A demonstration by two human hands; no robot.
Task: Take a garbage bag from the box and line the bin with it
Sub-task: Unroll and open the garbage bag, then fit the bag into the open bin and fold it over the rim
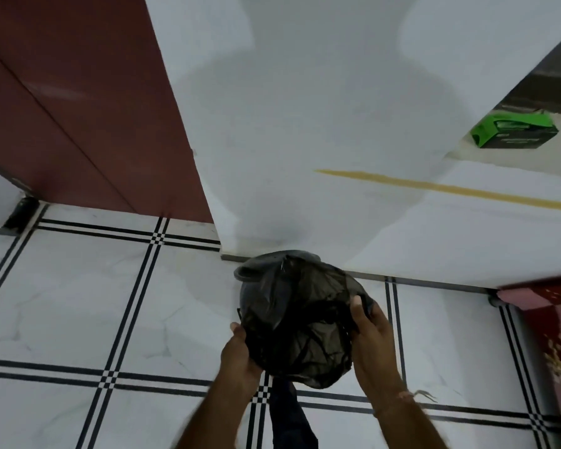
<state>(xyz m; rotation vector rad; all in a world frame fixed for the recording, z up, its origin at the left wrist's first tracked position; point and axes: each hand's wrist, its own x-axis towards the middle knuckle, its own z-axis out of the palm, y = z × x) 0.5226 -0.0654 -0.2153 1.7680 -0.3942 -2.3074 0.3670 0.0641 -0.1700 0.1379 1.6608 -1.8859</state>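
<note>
Fingers, left hand (240, 351): curled onto the garbage bag (298, 322) at the near-left rim of the bin (250, 273).
Fingers, right hand (374, 338): pressed on the bag film at the right rim, thumb up.
Bag location: draped over the bin mouth, on the floor (78, 303) against the wall (305, 124).
Handling: thin, limp, very light, slippery; likely tears if overstretched.
Grip point: take the open hem only; stretch it outward and fold it over the rim.
Box (515, 131): green, well apart, upper right.

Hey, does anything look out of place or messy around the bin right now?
Nothing spilled or damaged. The black bag is only partly over the grey bin: the far rim shows bare while both hands, left and right, hold the bag's sides.
</note>
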